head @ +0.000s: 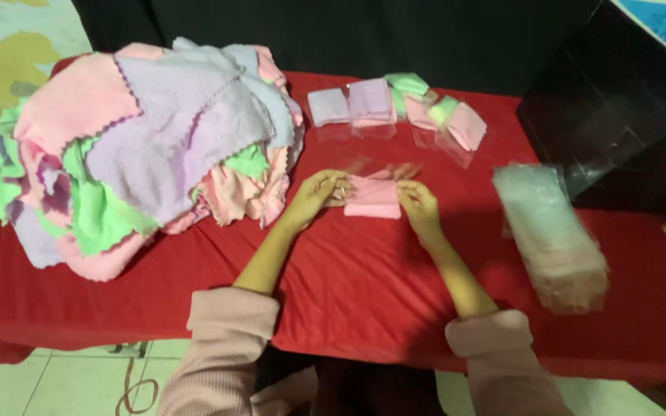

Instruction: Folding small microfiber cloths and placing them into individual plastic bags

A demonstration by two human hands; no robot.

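**A:** What is in front of the person?

**B:** A table under a red cloth, seen from above. 2 bare forearms in pale pink sleeves reach forward from the bottom edge. Between the 2 hands lies a small folded pink cloth, flat on the red cloth near the middle of the table.

**A:** How do the hands meet it?

**B:** The left hand is at the cloth's left end, fingers curled and pinching that end. The right hand is at the right end, fingers bent down and gripping the edge there. So the cloth spans the gap from one hand to the other, touching both. A thin clear plastic sleeve seems to lie around or just behind the cloth's far side; I cannot tell which.

**A:** What else is on the table?

**B:** To the left of the left hand, a big loose heap of cloths in pink, lilac and green, its edge near that hand. Beyond the hands, toward the far edge, a row of folded cloths in clear bags, in the same 3 colours, well apart from the hands. To the right of the right hand, a stack of clear plastic bags lies lengthwise. A dark box stands at the far right.
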